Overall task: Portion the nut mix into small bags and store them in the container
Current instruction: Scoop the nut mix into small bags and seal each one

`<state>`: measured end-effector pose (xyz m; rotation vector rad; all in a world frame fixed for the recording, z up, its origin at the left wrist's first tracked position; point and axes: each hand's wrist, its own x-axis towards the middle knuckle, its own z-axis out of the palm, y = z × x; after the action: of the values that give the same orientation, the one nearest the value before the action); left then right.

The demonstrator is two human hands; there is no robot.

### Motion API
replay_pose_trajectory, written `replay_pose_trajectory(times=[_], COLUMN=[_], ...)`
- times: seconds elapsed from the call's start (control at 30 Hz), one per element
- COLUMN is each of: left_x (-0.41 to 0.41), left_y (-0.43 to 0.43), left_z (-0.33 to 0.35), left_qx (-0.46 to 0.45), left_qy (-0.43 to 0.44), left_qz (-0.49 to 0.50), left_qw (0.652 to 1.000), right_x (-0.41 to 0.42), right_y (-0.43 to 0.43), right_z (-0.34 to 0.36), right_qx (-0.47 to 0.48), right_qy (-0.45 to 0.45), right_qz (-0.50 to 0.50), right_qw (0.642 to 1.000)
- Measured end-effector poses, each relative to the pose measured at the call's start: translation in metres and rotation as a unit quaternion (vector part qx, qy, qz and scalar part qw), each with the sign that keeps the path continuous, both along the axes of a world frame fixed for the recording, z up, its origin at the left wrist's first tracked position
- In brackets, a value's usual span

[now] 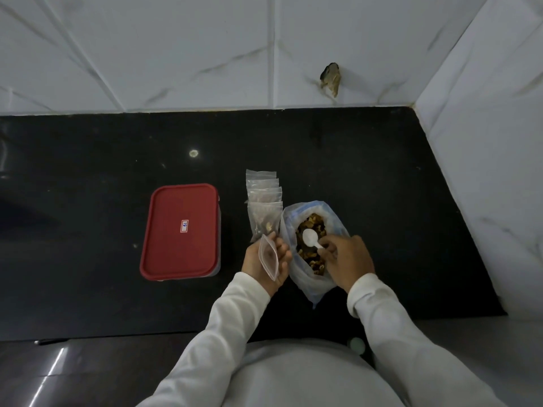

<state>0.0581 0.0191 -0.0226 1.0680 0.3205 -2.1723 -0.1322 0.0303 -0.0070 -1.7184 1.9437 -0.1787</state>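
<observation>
A large clear bag of nut mix [312, 230] lies open on the black counter [88, 230]. My right hand [346, 259] pinches the handle of a white plastic spoon [311, 238], whose bowl sits over the nuts. Just left of the big bag, my left hand [269, 262] holds a small empty clear zip bag [268, 257] with its mouth spread open. A row of several small zip bags [264, 201] lies overlapping on the counter behind my left hand; the nearest one has nuts in it. The container with the red lid [182, 230] stands closed to the left.
White marble-look tiled walls [264, 54] close the back and right side of the counter. A broken hole in the tile [330, 77] shows at the back right. The counter's front edge [117, 336] runs below the container.
</observation>
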Motion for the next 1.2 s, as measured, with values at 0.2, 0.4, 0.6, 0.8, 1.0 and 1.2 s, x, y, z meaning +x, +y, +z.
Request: replay_pose_trajectory(times=[0.2, 0.4, 0.6, 0.8, 1.0, 1.2], left_x=[-0.008, -0.023, -0.037, -0.041, -0.041, -0.038], left_y=[0.014, 0.014, 0.012, 0.008, 0.008, 0.009], left_z=[-0.012, -0.014, -0.008, -0.010, -0.012, -0.009], left_qx=[0.017, 0.023, 0.017, 0.025, 0.005, 0.006], left_qy=[0.006, -0.033, -0.089, -0.083, -0.079, -0.101], left_qz=[0.001, 0.041, 0.083, 0.100, 0.130, 0.104], left_qw=[1.000, 0.998, 0.992, 0.991, 0.988, 0.989], right_x=[-0.019, -0.015, -0.019, -0.019, -0.002, -0.006], right_y=[-0.001, 0.004, 0.015, 0.008, -0.004, -0.008], right_z=[0.014, 0.005, -0.002, 0.002, 0.006, 0.011], right_qx=[-0.012, 0.017, -0.029, 0.013, 0.141, 0.201], right_qy=[0.115, 0.138, -0.029, -0.100, -0.196, -0.309], right_qz=[0.083, 0.199, 0.078, 0.075, -0.078, -0.206], right_qw=[0.990, 0.970, 0.996, 0.992, 0.967, 0.907])
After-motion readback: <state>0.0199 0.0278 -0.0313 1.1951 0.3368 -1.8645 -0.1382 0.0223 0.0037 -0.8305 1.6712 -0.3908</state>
